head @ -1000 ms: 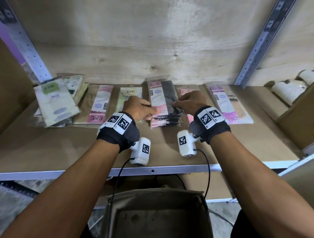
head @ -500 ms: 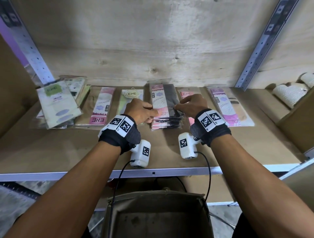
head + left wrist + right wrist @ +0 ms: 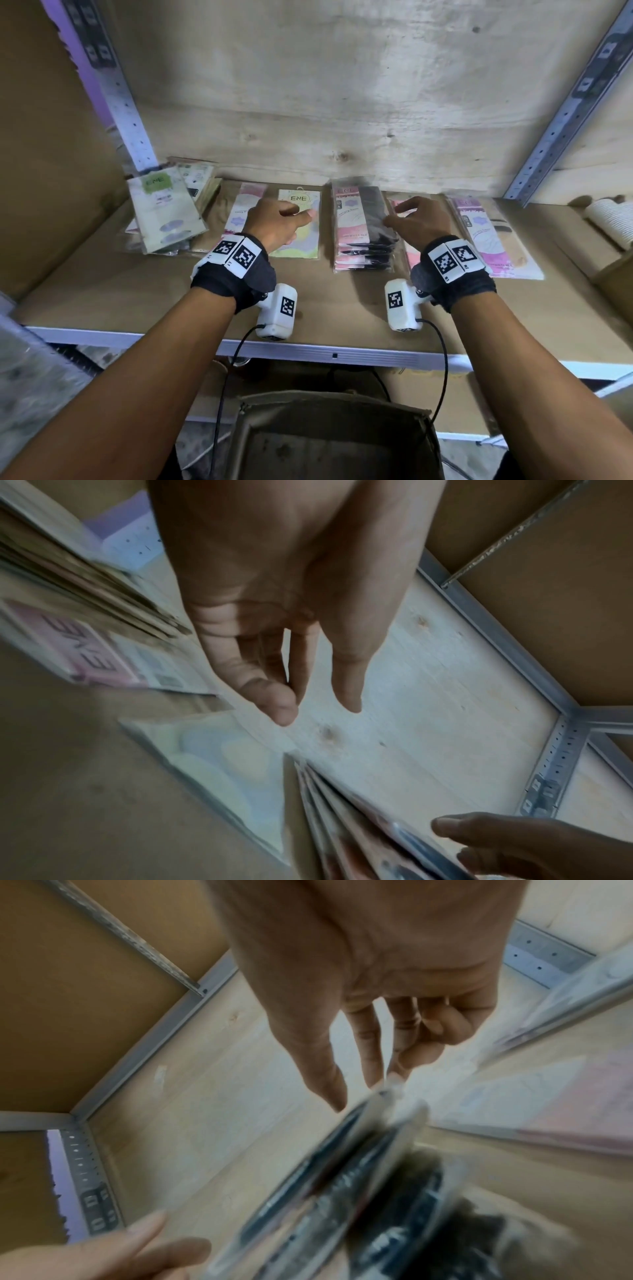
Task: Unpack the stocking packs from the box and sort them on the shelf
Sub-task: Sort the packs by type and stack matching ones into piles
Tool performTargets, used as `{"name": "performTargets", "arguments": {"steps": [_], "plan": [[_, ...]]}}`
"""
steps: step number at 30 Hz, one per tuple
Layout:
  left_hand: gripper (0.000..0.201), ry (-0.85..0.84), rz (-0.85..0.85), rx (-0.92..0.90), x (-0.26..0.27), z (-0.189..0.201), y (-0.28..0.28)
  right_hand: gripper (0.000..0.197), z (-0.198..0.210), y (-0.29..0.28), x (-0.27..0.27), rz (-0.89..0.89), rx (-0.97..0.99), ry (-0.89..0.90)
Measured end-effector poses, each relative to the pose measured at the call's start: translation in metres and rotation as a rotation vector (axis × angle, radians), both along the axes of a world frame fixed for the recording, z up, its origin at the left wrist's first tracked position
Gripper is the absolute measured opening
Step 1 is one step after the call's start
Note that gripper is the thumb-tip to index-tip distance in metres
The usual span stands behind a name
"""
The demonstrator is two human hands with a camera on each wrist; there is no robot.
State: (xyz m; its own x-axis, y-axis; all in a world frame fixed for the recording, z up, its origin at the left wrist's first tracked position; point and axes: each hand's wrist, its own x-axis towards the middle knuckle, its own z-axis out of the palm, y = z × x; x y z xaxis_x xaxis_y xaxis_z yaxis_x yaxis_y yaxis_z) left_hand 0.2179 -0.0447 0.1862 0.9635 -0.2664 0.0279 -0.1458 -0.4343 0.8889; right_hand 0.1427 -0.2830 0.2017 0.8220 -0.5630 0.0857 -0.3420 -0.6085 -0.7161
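A stack of black stocking packs (image 3: 363, 226) with pink labels lies mid-shelf between my two hands; it also appears as a blurred stack (image 3: 359, 1177) in the right wrist view. My left hand (image 3: 298, 214) hovers over a yellow-green pack (image 3: 301, 236), fingers relaxed and holding nothing (image 3: 316, 712). My right hand (image 3: 394, 214) is at the stack's right edge, fingers loose (image 3: 356, 1096); I cannot tell whether it touches the stack. The open cardboard box (image 3: 335, 438) sits below the shelf's front edge and looks empty in the part I see.
More packs lie in a row: a green-label stack (image 3: 164, 209) at far left, a pink pack (image 3: 245, 209), and a pink-and-beige pack (image 3: 489, 236) at right. White ribbed items (image 3: 609, 219) sit far right. Metal uprights (image 3: 555, 137) frame the shelf (image 3: 335, 356).
Both hands have let go of the black stack's sides and moved apart, the left leftward over the yellow-green pack, the right slightly rightward. The stack stays put.
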Motion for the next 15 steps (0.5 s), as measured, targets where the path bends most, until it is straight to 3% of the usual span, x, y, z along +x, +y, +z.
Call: {"name": "performTargets", "arguments": {"steps": [5, 9, 13, 15], "plan": [[0.034, -0.033, 0.144, -0.091, 0.005, 0.011, 0.045, 0.017, 0.026, 0.029, 0.002, 0.085, -0.108, -0.162], [0.017, -0.078, 0.274, -0.105, 0.014, 0.019, 0.092, 0.003, 0.039, 0.073, 0.018, 0.266, -0.041, -0.208], [0.019, -0.066, 0.39, -0.13, 0.021, 0.024, 0.129, 0.007, 0.03, 0.133, 0.056, 0.476, 0.187, 0.01], [0.021, -0.071, 0.402, -0.121, 0.022, 0.024, 0.138, 0.009, 0.02, 0.157, 0.075, 0.475, 0.156, 0.122]]}}
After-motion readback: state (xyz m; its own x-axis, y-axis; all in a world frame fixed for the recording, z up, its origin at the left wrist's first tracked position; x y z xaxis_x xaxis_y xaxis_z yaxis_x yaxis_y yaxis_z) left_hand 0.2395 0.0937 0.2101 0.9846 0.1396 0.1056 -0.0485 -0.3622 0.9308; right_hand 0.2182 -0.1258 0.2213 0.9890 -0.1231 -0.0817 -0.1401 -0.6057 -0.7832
